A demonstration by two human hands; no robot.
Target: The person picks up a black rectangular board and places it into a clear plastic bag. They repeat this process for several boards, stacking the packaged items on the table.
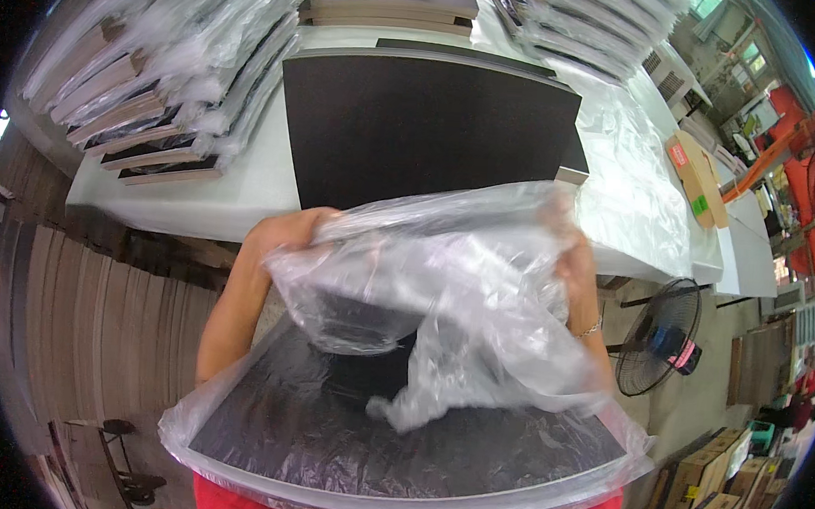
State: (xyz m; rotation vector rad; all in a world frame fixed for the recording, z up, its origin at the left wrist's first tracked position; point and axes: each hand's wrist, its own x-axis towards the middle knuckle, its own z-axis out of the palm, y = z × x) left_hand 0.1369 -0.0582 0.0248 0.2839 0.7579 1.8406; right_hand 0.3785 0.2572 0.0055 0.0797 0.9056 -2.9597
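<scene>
- Left hand [283, 233] was clenched on the clear plastic bag [443, 285].
- Right hand [577, 256] gripped its other side (blurry).
- Bag half covered a black board [322, 427].

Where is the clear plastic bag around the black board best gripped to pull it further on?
Probably at the clear plastic bag's bunched open rim, one grip at each far corner, from the sides, where the left hand and right hand hold it; its slack centre over the black board gives nothing firm.
</scene>
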